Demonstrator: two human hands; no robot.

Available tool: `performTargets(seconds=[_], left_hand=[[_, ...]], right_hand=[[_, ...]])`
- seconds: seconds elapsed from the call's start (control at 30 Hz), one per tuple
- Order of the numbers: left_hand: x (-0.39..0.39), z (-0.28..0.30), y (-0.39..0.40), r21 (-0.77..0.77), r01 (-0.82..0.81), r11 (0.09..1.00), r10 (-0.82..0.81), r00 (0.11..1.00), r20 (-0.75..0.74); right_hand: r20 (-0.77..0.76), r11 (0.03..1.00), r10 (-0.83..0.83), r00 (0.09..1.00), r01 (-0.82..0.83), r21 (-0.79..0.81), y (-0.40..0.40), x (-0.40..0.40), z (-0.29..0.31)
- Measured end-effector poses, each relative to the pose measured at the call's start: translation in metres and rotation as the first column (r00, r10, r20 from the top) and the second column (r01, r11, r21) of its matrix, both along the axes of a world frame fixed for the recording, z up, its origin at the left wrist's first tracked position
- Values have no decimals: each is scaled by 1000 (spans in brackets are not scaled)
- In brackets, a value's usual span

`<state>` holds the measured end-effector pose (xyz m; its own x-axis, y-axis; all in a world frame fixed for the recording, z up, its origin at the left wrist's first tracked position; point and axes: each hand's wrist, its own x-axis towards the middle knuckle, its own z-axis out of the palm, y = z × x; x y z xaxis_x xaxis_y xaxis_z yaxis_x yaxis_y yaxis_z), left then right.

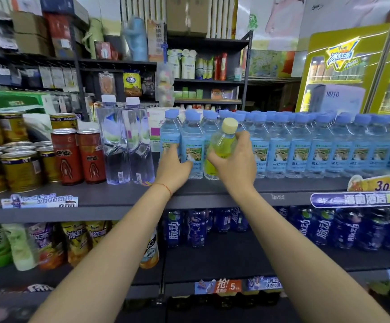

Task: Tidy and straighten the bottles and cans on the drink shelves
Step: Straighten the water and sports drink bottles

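Yellow drink fills the small cream-capped bottle [222,145] that we grip in our right hand [233,164], tilted in front of the blue-capped water bottles [305,148] on the grey upper shelf [119,197]; our fingers hide most of its label. Our left hand [173,166] curls around the leftmost water bottle [170,136], covering its lower half. Below, dark blue drink bottles [196,227] sit blurred in shadow.

Both arms outstretched, hands: left [173,167] fingers curled forward, right [234,159] clenched in grip.

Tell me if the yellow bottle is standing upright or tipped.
Tipped: the yellow bottle leans with its cap to the right, gripped by the right hand among the upright water bottles.
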<state>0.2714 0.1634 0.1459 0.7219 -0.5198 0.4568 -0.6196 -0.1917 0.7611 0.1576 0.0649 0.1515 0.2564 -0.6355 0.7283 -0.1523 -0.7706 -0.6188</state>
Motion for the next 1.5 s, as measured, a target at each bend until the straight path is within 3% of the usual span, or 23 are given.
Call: performTargets(seconds=[0.07,0.13,0.27,0.5,0.7,0.77,0.93,1.0,1.1,1.23,1.37,1.5], left_hand=[[-14,0,7,-107,-32,994,45,992,118],[-40,4,9,-162,47,986,-22,988,152],[-110,8,-9,-16,263,965,-260,961,96],[-243,-1,-100,-130,283,950,-264,953,149],[-349,-11,-196,-318,360,877,-339,933,123],[-371,-6,-228,-347,387,854,-363,922,136],[-393,13,-295,-175,498,849,-470,865,177],[-392,13,-322,-108,458,882,-433,880,198],[-395,8,-362,-136,311,941,-280,937,211],[-408,-5,-410,-123,186,975,-135,931,340],[-416,-19,-442,-86,44,995,-11,938,348],[-427,-23,-465,-104,-120,987,150,918,366]], right_hand=[[77,996,46,996,-51,68,0,-14,2],[156,988,85,984,-103,117,0,-34,8],[221,969,176,959,-209,134,-13,-92,24],[243,953,276,930,-297,57,-89,-238,12],[77,954,259,963,-267,137,-171,-331,-1],[94,958,238,967,-250,143,-197,-355,-1],[171,989,98,980,-115,93,-262,-399,9],[175,995,43,984,-58,84,-290,-406,9],[214,996,-20,977,1,89,-333,-410,13],[188,993,-108,976,96,68,-383,-414,17],[193,981,-145,970,116,154,-427,-418,13],[79,984,-84,993,70,165,-463,-422,16]])
